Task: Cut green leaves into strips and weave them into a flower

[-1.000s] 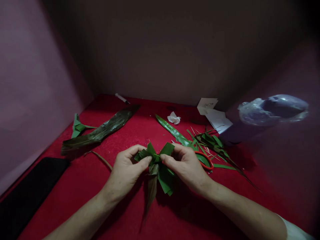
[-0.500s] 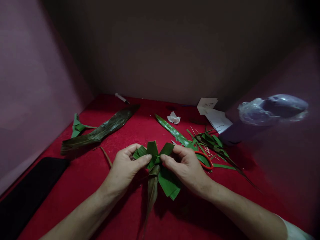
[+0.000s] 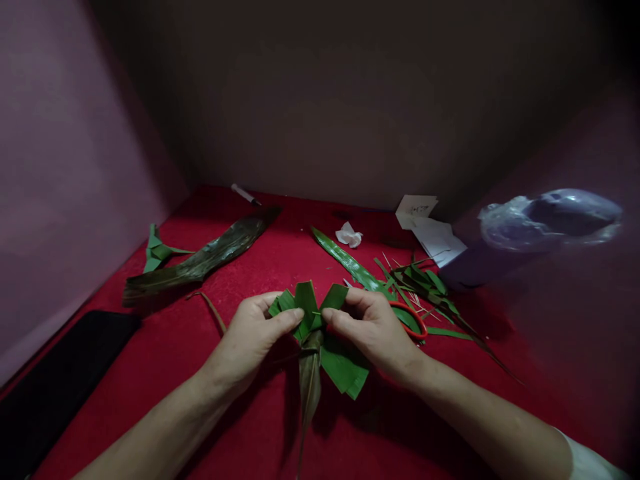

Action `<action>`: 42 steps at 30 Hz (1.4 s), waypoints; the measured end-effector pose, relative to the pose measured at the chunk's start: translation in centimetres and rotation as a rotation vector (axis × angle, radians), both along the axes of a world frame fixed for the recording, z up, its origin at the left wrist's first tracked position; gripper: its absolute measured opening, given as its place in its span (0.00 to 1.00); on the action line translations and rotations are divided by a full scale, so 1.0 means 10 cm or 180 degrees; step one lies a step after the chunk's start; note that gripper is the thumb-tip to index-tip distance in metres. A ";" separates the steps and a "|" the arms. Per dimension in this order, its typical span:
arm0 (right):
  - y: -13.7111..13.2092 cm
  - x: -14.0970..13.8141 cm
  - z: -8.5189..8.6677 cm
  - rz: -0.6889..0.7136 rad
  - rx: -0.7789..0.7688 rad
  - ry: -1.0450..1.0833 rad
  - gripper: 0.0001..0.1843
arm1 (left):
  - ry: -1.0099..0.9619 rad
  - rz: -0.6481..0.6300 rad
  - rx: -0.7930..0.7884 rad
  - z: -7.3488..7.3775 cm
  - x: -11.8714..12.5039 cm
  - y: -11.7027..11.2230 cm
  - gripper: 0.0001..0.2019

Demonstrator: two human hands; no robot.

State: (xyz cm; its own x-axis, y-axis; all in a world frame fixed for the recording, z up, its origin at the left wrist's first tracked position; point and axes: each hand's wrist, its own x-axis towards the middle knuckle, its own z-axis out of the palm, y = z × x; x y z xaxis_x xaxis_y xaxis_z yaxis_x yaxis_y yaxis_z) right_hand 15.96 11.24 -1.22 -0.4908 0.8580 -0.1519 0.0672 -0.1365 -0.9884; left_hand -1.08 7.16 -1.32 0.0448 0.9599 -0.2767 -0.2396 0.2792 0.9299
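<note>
Between my two hands is a folded green leaf piece [image 3: 305, 303] with several flat strips fanning upward and to the lower right. My left hand [image 3: 263, 333] is closed on its left side, thumb pressed on the front strip. My right hand [image 3: 370, 330] pinches the right side, its thumb and fingertips close to a thin light-green sliver at the centre. A brownish dry leaf [image 3: 310, 383] hangs down from the middle of the piece. Just beyond my right hand lie scissors with orange-red handles [image 3: 419, 325], partly covered by leaf pieces.
A long green leaf [image 3: 345, 259], leaf scraps [image 3: 425, 283] and toothpicks lie right of centre. Further back are a crumpled tissue [image 3: 349, 235], white papers [image 3: 437, 240] and a syringe [image 3: 245, 195]. A dark leaf [image 3: 210, 257], woven leaf piece [image 3: 159, 251], black slab [image 3: 75, 380] and plastic-lined bin [image 3: 485, 263] flank them.
The hanging dry leaf and the lower-right strips have swung slightly to the right. Both hands keep their grip in nearly the same place. The view has shifted a little.
</note>
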 end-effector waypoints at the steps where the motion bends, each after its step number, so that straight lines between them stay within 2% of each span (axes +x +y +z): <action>1: 0.01 0.00 0.00 -0.0007 -0.0089 0.0021 0.08 | -0.0062 -0.0021 -0.0033 0.00 0.00 0.00 0.05; 6: 0.03 -0.01 0.04 0.0023 -0.0497 0.0264 0.09 | -0.0232 -0.0110 -0.0110 -0.01 -0.02 -0.01 0.08; 13: 0.06 -0.01 0.04 0.0103 -0.0720 0.0532 0.07 | -0.0477 -0.0247 -0.0066 -0.01 -0.03 -0.02 0.08; 21: 0.06 -0.01 0.05 0.0231 -0.0763 0.0733 0.04 | -0.0703 -0.0368 0.0017 0.01 -0.02 -0.01 0.09; 27: 0.04 -0.02 0.04 0.0265 -0.0777 0.0826 0.07 | -0.0688 -0.0383 0.0032 0.00 -0.02 -0.01 0.10; 34: 0.04 -0.03 -0.02 0.0092 -0.0386 0.0847 0.12 | -0.0663 -0.0426 0.0053 0.04 -0.02 -0.02 0.11; 42: 0.07 0.00 0.01 0.0163 -0.0635 0.0783 0.12 | -0.0491 -0.0587 0.0108 0.04 -0.06 -0.03 0.12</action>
State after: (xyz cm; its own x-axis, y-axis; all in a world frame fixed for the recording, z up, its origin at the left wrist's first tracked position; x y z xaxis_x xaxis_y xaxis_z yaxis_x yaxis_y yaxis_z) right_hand 15.96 11.93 -1.16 -0.5755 0.7963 -0.1862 -0.1585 -0.3320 -0.9299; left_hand -1.64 6.89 -0.90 0.2595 0.9402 -0.2206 -0.3273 0.3005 0.8959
